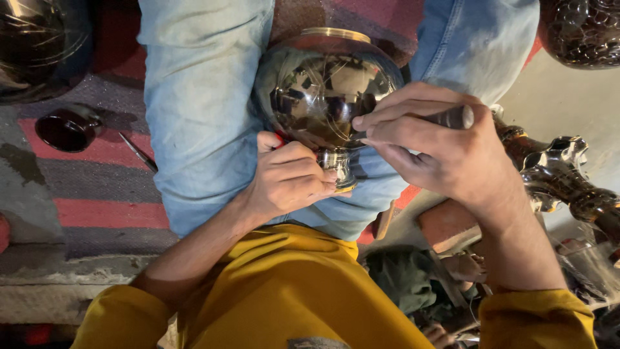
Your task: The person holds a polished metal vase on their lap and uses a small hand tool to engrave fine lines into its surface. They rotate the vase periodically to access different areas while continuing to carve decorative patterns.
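While the person is sitting cross-legged on a striped mat (pixel 97 152), work is proceeding on a polished metal pot (pixel 323 87) lying on its side in the lap, between the knees of the pale blue jeans (pixel 194 97). At the far left, a dark round vessel (pixel 35 45) is sitting at the edge of view, and a small dark cup (pixel 68 128) is resting on the mat just near of it, with a thin metal rod (pixel 139 152) lying beside the left leg.

Moving to centre, the left hand (pixel 287 178) is closing firmly around the pot's narrow neck (pixel 339 168), with the fingers curled tight and the thumb up against the belly. To its right, the right hand (pixel 439 145) is gripping a dark-handled tool (pixel 452 117), with the fingers pinching low near the tip, which is meeting the pot's shiny surface; the tip itself is too small to make out.

In this inspector's judgement, good work here is calling for the neck hand to be holding the pot dead steady while the tool hand is bracing its fingertips on the metal, keeping pressure light and even so the point is not skidding across the mirror finish.

At the far right, ornate brass pieces (pixel 562 171) are lying on the floor, well apart from the pot.
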Action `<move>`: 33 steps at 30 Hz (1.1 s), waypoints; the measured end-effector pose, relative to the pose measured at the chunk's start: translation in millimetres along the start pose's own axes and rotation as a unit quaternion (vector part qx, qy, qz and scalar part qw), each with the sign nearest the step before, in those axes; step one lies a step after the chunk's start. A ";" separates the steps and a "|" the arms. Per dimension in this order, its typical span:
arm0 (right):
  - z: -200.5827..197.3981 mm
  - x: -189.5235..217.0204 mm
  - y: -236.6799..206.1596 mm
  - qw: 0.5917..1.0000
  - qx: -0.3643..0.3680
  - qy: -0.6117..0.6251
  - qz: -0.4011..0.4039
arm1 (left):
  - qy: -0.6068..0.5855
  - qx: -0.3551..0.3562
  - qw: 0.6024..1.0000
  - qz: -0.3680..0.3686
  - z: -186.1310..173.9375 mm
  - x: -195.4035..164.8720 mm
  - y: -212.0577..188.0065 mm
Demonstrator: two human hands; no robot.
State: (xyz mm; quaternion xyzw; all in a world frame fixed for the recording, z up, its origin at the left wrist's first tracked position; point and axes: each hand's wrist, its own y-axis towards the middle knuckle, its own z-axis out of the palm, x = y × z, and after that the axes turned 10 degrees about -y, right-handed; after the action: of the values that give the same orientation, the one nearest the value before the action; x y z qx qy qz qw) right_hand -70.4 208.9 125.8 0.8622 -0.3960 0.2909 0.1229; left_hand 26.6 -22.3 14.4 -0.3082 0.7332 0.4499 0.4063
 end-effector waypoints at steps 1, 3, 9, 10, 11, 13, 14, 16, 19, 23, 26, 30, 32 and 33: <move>-0.9 0.5 1.3 1.000 -0.003 -0.002 -0.003 | -0.002 -0.003 1.000 0.001 1.2 -0.1 0.6; -3.4 0.6 2.3 1.000 -0.005 -0.009 -0.010 | -0.004 -0.008 1.000 0.002 2.7 -1.1 1.7; -1.5 -12.6 -15.2 0.999 -0.024 0.028 -0.001 | 0.005 -0.011 1.000 0.012 7.1 -3.4 6.7; 3.3 -20.0 -18.4 0.994 -0.046 0.093 0.020 | 0.006 -0.014 1.000 0.013 7.9 -3.5 7.6; 8.1 -26.3 -23.2 0.984 -0.066 0.158 0.040 | 0.006 -0.018 1.000 0.013 8.9 -3.7 8.8; 16.7 -27.9 -41.4 0.952 -0.159 0.233 0.123 | 0.003 -0.027 1.000 0.011 12.2 -2.6 11.9; 23.7 -29.0 -48.4 0.939 -0.194 0.235 0.159 | 0.002 -0.031 0.999 0.009 13.0 -2.2 13.2; 36.9 -31.2 -59.4 0.916 -0.255 0.207 0.229 | 0.009 -0.027 1.000 0.008 14.4 -1.2 16.1; 51.8 -20.9 -73.8 0.868 -0.315 0.233 0.306 | 0.000 -0.027 1.000 -0.001 22.2 -2.4 21.1; 68.1 -2.8 -76.8 0.759 -0.379 0.349 0.397 | 0.006 -0.016 1.000 0.005 31.3 0.1 26.5; 70.7 -2.9 -71.9 0.734 -0.397 0.330 0.442 | 0.008 0.006 1.000 -0.007 34.6 1.0 26.9; 65.6 -9.5 -63.7 0.749 -0.382 0.297 0.451 | -0.004 0.002 1.000 -0.003 37.0 7.0 25.6; 63.7 -10.5 -59.7 0.751 -0.376 0.289 0.460 | -0.003 0.007 1.000 -0.004 36.4 9.2 24.6; 63.2 -10.1 -58.3 0.750 -0.376 0.287 0.464 | -0.007 0.004 1.000 -0.005 36.6 9.9 24.0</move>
State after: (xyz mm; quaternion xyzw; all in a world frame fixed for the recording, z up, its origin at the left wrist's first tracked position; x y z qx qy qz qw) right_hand -6.1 225.4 70.3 0.3332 -0.7705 0.3735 0.3946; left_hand 13.9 19.9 5.9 -0.3068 0.7308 0.4468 0.4149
